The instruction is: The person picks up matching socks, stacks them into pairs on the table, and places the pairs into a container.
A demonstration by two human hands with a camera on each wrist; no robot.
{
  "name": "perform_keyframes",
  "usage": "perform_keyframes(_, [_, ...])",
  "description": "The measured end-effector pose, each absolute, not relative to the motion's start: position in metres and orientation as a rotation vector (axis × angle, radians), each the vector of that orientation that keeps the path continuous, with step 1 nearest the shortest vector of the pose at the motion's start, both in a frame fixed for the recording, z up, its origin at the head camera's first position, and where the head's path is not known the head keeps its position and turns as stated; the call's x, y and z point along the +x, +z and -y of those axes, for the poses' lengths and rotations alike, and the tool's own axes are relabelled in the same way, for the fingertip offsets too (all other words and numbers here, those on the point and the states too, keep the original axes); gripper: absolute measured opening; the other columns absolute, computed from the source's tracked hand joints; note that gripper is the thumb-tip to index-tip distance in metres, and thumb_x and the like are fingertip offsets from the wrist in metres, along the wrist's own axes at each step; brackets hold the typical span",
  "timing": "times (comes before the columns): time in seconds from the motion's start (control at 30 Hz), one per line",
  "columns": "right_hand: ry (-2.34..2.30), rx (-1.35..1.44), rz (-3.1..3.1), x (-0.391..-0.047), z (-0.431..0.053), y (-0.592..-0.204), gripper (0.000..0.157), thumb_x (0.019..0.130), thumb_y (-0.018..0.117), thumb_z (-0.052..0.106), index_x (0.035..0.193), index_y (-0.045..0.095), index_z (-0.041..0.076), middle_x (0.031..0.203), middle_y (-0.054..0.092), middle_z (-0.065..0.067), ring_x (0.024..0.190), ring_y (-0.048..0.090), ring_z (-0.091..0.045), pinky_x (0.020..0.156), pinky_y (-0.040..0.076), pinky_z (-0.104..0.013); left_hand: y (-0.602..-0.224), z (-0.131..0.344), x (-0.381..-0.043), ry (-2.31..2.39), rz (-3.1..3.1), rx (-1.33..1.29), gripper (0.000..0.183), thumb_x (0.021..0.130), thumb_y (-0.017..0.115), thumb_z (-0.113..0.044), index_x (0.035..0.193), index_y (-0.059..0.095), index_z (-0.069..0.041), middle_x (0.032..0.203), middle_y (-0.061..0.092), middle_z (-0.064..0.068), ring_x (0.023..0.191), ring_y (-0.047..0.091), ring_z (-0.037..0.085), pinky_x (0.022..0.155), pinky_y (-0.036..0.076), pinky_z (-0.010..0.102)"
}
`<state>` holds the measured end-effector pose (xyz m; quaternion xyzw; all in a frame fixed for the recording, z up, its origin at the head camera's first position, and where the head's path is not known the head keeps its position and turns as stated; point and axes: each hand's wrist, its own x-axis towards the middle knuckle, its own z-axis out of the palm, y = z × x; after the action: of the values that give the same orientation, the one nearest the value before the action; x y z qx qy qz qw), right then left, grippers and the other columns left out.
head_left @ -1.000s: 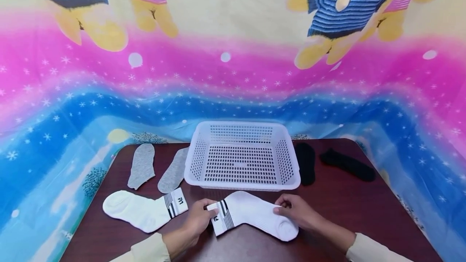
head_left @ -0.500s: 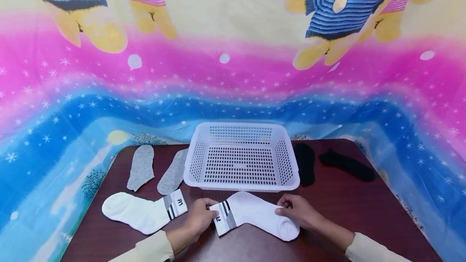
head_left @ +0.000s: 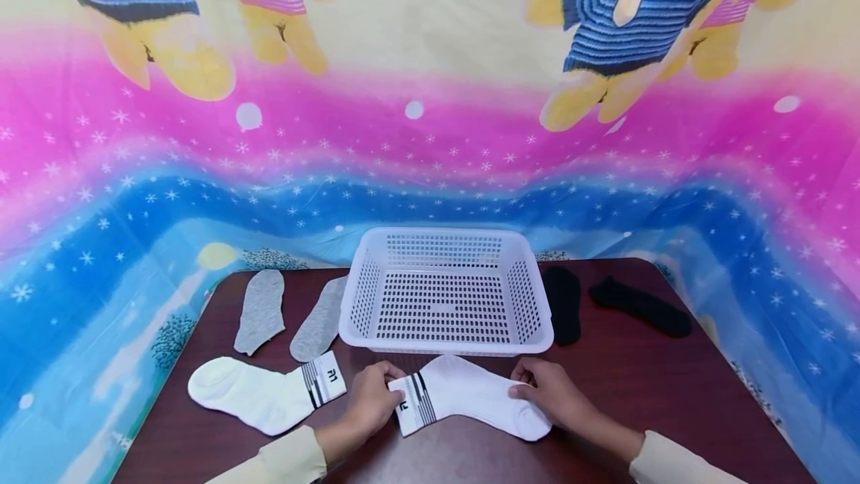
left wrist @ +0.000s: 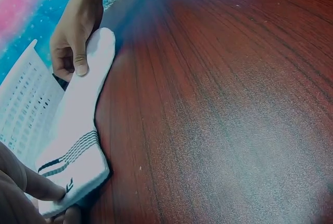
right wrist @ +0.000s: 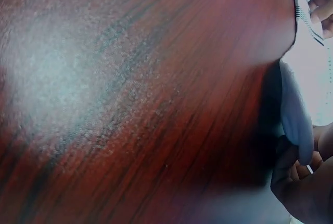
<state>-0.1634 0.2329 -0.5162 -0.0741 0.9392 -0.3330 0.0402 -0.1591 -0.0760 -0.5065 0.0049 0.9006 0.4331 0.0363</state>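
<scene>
A white sock point(head_left: 470, 393) with dark stripes at its cuff stretches between both hands, in front of the basket. My left hand point(head_left: 369, 399) pinches the cuff, thumb on top over the small black logo. Near the toe end, my right hand point(head_left: 552, 393) pinches the sock's far edge between thumb and fingers. In the right wrist view the toe end of the sock point(right wrist: 297, 109) stands above its shadow on the table, fingers curled beneath it. A matching white sock point(head_left: 251, 394) lies flat to the left of my left hand, its striped cuff pointing right.
A white perforated plastic basket point(head_left: 446, 347) stands at the back middle with nothing in it. Two grey socks point(head_left: 260, 312) lie left of it, one partly behind its rim. Two black socks point(head_left: 641, 308) lie to its right. A patterned cloth point(head_left: 430, 140) hangs behind the table point(head_left: 645, 394).
Both hands keep their hold on the white sock. Its toe end has lifted slightly in the last half second, and the view has shifted a little.
</scene>
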Motion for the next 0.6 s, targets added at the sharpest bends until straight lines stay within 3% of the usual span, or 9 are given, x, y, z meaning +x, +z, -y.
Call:
perform_keyframes(0.33, [-0.928,-0.149,-2.908,-0.1618,-0.2317,-0.5153,0.018,0.075,0.080,0.022,0.080,0.062,0.019,0.071,0.053,0.009,0.065,0.045,-0.004,0.060,0.040,-0.020,-0.5046,0.0753,-0.1586,1.266,-2.818,-0.001,0.024,0.061,0.071,0.005,0.082,0.067,-0.006,0.069,0.062,-0.001,0.062,0.051,0.008,0.057,0.042,0.023])
perform_keyframes(0.6, [-0.951,-0.053,-2.887,-0.1584,-0.2354,-0.5148,0.021,0.076,0.080,0.026,0.083,0.061,0.018,0.073,0.053,0.007,0.066,0.047,-0.006,0.059,0.040,-0.020,-0.4998,0.0762,-0.1559,1.207,-2.859,0.074,0.031,0.059,0.070,0.005,0.089,0.067,-0.004,0.079,0.061,0.004,0.071,0.053,0.012,0.062,0.045,0.025])
